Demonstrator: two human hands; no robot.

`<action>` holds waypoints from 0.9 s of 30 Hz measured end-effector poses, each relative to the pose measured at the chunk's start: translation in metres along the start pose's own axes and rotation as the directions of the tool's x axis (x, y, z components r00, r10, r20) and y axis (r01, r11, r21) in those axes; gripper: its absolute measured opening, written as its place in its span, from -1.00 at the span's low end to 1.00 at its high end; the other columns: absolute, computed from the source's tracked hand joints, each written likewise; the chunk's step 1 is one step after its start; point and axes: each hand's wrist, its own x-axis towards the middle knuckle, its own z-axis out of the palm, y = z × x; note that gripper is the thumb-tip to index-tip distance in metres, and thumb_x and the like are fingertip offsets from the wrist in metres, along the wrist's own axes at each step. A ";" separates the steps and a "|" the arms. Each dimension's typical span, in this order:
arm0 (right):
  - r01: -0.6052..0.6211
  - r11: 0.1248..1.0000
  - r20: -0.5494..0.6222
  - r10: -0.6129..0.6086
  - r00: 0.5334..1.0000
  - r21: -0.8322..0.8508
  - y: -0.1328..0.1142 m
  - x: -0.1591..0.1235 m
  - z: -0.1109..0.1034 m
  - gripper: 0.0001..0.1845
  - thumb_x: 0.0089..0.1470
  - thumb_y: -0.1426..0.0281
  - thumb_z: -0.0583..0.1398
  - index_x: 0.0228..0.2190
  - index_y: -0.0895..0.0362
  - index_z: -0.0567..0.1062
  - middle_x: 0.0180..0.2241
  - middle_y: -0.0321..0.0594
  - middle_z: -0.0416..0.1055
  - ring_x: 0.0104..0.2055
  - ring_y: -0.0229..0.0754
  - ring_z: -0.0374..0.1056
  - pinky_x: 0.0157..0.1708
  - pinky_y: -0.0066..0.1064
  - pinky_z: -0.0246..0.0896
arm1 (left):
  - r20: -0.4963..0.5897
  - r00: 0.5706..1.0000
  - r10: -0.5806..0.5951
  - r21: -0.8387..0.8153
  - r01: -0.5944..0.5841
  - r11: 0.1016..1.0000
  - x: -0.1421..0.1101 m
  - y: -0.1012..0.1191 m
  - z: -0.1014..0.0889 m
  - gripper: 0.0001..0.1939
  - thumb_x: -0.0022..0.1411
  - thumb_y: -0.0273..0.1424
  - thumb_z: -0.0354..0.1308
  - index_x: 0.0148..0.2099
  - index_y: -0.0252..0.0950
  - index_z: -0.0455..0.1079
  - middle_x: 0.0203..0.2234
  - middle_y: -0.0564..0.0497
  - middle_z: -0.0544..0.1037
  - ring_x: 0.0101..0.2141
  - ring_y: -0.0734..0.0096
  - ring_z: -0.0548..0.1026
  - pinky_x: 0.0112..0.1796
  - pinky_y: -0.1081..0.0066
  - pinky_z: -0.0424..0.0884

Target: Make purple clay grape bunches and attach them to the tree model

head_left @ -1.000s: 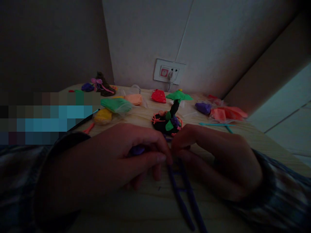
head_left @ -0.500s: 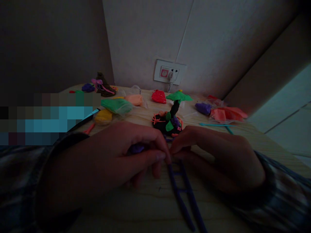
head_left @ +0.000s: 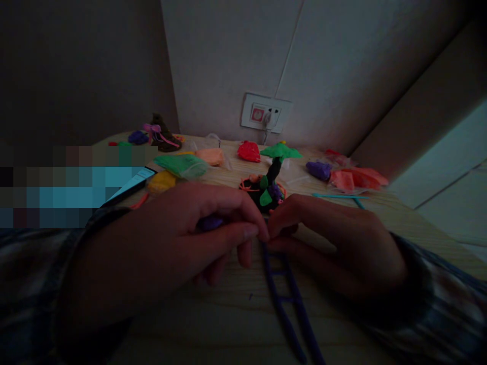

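A purple clay ladder [head_left: 300, 304], made of two long rolled rails with thin rungs across, lies on the wooden table and points away from me. My left hand [head_left: 178, 238] is curled closed around a purple clay lump [head_left: 210, 223], which shows between thumb and fingers. Its fingertips touch down at the ladder's far part. My right hand [head_left: 338, 238] pinches at the same spot, fingertips against those of the left. Whatever lies between the right fingertips is hidden. Just beyond the hands stands a clay palm tree [head_left: 274, 170] on a black base with small decorations.
Bagged clay lies about: green [head_left: 180, 166], yellow [head_left: 162, 181], red [head_left: 249, 151], purple [head_left: 318, 170] and coral [head_left: 357, 178]. A teal tool [head_left: 338, 195] rests at right. A brown clay boot [head_left: 163, 134] stands at back left. A phone [head_left: 133, 185] is by my left wrist.
Both hands have shifted slightly; the left fingertips have lifted a little along the ladder's far part and meet the right ones. More of the phone shows. The ladder lies as before.
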 end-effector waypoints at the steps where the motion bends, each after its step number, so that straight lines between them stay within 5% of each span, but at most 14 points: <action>1: 0.008 1.000 0.001 -0.008 1.000 0.005 0.000 0.000 0.000 -0.89 0.34 0.50 0.17 -0.26 0.11 0.49 -0.34 -0.33 0.52 -0.39 -0.31 0.43 -0.38 -0.50 0.34 | -0.008 1.000 0.002 -0.008 -0.002 1.000 0.000 0.000 -0.001 -0.84 0.22 -0.44 0.16 -0.40 -0.19 0.52 -0.62 0.29 0.54 -0.74 0.71 0.35 -0.69 0.80 0.28; 10: 0.092 0.996 0.012 -0.092 0.996 -0.015 0.000 0.001 0.003 -0.81 0.36 0.56 0.14 -0.28 0.19 0.53 -0.25 -0.24 0.48 -0.21 -0.33 0.41 -0.17 -0.56 0.36 | -0.061 0.997 0.037 0.047 -0.034 0.998 -0.003 0.000 -0.004 -0.80 0.31 -0.41 0.15 -0.38 -0.23 0.52 -0.64 0.24 0.48 -0.72 0.71 0.35 -0.67 0.77 0.23; 19: 0.073 0.997 0.040 -0.073 0.997 0.014 0.001 0.004 0.004 -0.76 0.35 0.54 0.12 -0.29 0.26 0.58 -0.22 -0.15 0.47 -0.19 -0.30 0.39 -0.19 -0.55 0.32 | -0.031 0.998 0.057 0.003 -0.057 0.998 0.000 0.001 -0.003 -0.83 0.25 -0.46 0.15 -0.37 -0.18 0.51 -0.60 0.30 0.53 -0.74 0.71 0.35 -0.71 0.78 0.24; 27: 0.102 0.995 0.054 -0.102 0.993 0.011 0.004 0.001 0.003 -0.78 0.40 0.52 0.10 -0.23 0.20 0.55 -0.19 -0.16 0.47 -0.13 -0.29 0.39 -0.14 -0.53 0.35 | -0.009 0.973 0.230 0.204 -0.224 0.953 -0.006 -0.008 0.002 -0.78 0.28 -0.51 0.16 -0.36 -0.15 0.55 -0.54 0.32 0.58 -0.55 0.71 0.47 -0.53 0.81 0.27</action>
